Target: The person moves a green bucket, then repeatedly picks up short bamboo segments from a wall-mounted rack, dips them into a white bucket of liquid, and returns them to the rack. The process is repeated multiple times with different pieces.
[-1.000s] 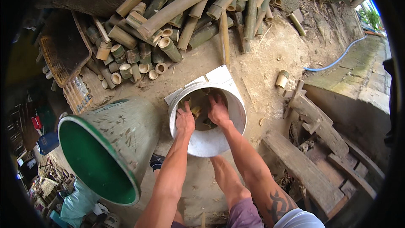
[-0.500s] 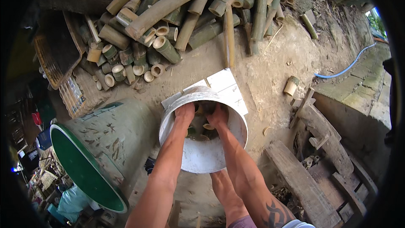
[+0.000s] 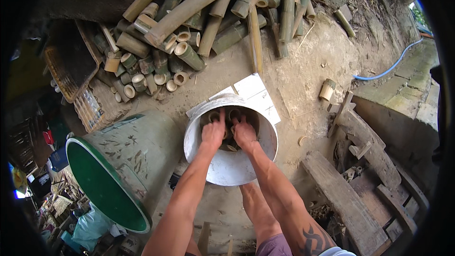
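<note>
A white bucket [image 3: 227, 173] lies tilted in front of me with its mouth toward me. Several short cut bamboo pieces sit in its shadowed inside, among them a bamboo tube [image 3: 234, 113] with its ring-shaped end up. My left hand [image 3: 213, 133] reaches into the bucket, index finger stretched out beside another dim bamboo end. Close by on the right, my right hand [image 3: 244, 133] has its fingers apart and touching or near the bamboo tube's rim. Neither hand visibly wraps round a piece. The deeper contents are partly hidden by my hands and the shadow.
White tiles [image 3: 256, 90] lie under the bucket's far side. At left a large grey-green drum [image 3: 156, 137] rests on its side. A bamboo pile [image 3: 189, 14] spreads along the back. Wooden planks [image 3: 343, 199] lie at right, below a concrete ledge [image 3: 403, 85] with a blue hose [image 3: 391, 70].
Both hands have drawn back slightly toward the bucket's mouth, and their fingers now show. The left index finger is stretched out. The bamboo inside the bucket is more visible, and the view has shifted slightly.
</note>
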